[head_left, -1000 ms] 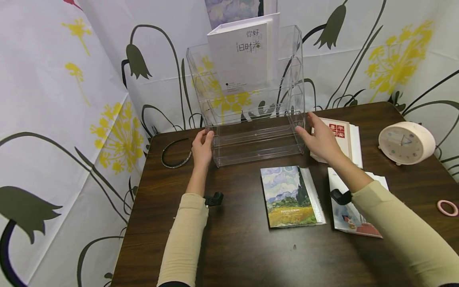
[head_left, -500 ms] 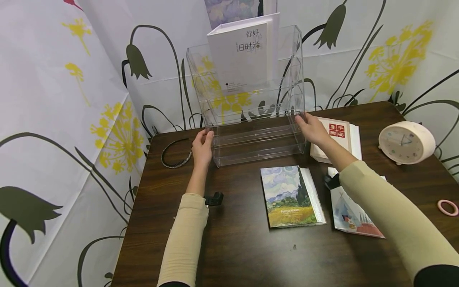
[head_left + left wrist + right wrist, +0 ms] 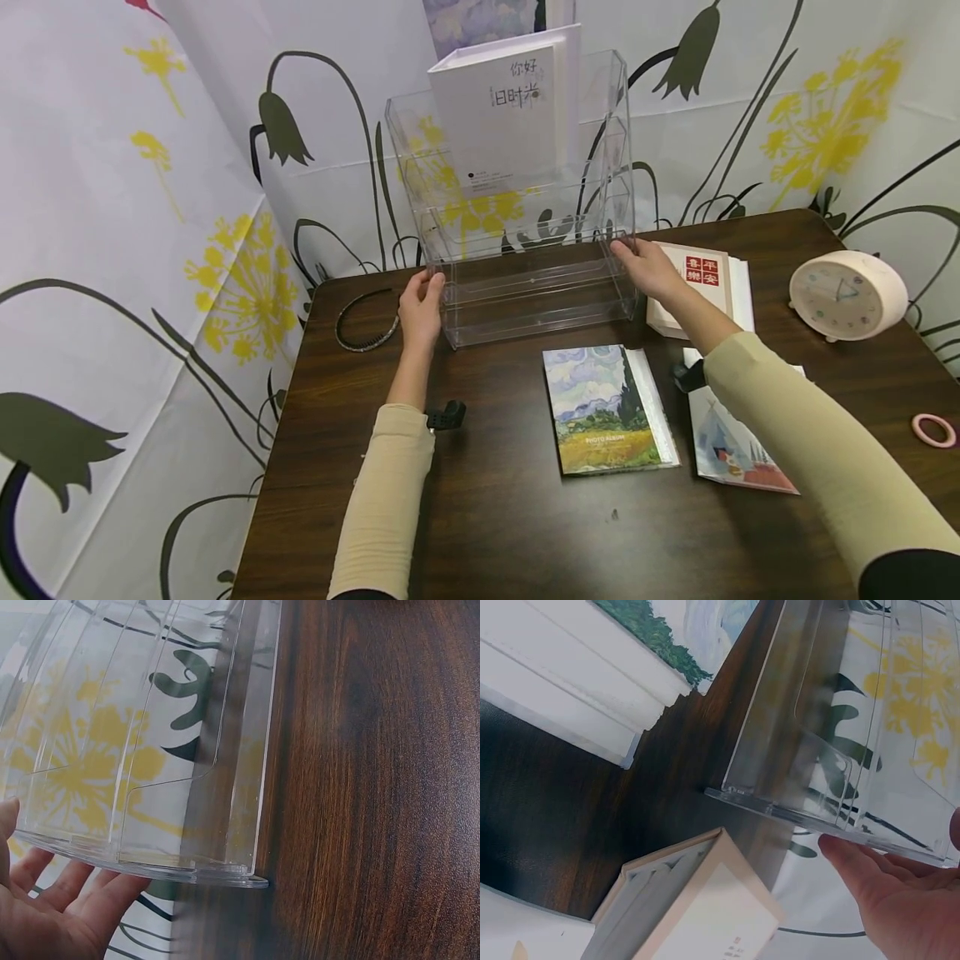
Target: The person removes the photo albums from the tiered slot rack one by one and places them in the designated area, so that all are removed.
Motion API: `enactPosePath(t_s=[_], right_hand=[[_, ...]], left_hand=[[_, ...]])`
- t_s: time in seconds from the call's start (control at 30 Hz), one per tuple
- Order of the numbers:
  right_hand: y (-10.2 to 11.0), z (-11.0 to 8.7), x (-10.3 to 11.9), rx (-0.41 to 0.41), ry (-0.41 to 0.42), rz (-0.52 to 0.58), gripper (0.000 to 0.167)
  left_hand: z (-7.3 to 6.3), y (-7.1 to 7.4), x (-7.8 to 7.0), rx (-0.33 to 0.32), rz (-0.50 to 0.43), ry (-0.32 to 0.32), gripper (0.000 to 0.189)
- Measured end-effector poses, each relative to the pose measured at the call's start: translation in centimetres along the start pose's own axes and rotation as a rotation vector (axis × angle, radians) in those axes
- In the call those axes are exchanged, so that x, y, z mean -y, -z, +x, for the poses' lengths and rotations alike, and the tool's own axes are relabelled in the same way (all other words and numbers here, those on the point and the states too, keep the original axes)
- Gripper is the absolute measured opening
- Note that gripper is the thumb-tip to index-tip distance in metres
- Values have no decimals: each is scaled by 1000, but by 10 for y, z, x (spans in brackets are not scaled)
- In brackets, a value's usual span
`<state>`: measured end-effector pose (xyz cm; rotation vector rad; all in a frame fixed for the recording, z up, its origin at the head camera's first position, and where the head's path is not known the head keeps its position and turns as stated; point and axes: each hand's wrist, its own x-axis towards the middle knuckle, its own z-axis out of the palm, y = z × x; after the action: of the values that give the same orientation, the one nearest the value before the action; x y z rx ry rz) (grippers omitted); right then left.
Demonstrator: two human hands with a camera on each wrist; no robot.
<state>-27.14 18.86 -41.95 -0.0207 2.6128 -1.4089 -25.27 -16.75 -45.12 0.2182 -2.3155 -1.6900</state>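
Observation:
A clear acrylic tiered rack (image 3: pixel 540 322) stands at the back of the table. My left hand (image 3: pixel 422 310) holds its left side, thumb at the front edge and fingers along the outer face. On the opposite side my right hand (image 3: pixel 651 271) grips the right panel, its fingers against the outside in the right wrist view. A white book (image 3: pixel 502 125) with Chinese writing leans upright in an upper tier. Behind it rises another album (image 3: pixel 483 21) with a painted cover, cut off by the frame's top.
A photo album (image 3: pixel 600 408) with a landscape cover lies before the rack. Right of it are a tent-picture album (image 3: pixel 731 450) and a beige album (image 3: pixel 701 275) with red squares. An alarm clock (image 3: pixel 836 300), a pink ring (image 3: pixel 917 422) and a black headband (image 3: pixel 367 345) lie farther out.
My right hand has moved left and closed in on the rack's right side. My left hand and the rack have stayed put; the head view has shifted slightly.

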Motion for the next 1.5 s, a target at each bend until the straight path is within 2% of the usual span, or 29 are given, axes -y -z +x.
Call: enactPosePath(t_s=[0.33,0.63,0.73,0.83,0.9,0.93,1.03,1.1,1.17,1.23,1.37,1.5], right_hand=[[-3,1,7,-26,-2,3,59],[-5,1,9,-29,-34,4,59],[-4,2,9,-30,-31,-1,56],[-4,2,9,-31,-34,-3,56],[-4,2,9,-33,-39,-11,57],[-4,2,9,-36,-40,-14,58],[-3,2,9,-38,-50,-16,61],[-3,3,9,-40,-56,-15,62],[-3,3,9,-38,-64,-13,62],[-2,2,10,-36,-71,-15,62],[-1,1,10,-22,-81,-5,62],[-1,1,12,-20,-77,0,59]], left_hand=[[1,4,-1,24,-7,6,45],[5,14,-2,152,-156,145,50],[5,20,-10,202,-171,175,50],[2,27,-24,227,-158,164,51],[-2,32,-35,190,-163,134,52],[-2,34,-39,144,-187,102,51],[-1,38,-55,-51,-227,-60,43],[4,41,-66,-179,-241,-183,34],[8,43,-83,-250,-200,-291,29],[15,44,-97,-262,-174,-353,26],[34,41,-116,-201,-112,-431,30],[48,27,-131,-160,-3,-510,35]])
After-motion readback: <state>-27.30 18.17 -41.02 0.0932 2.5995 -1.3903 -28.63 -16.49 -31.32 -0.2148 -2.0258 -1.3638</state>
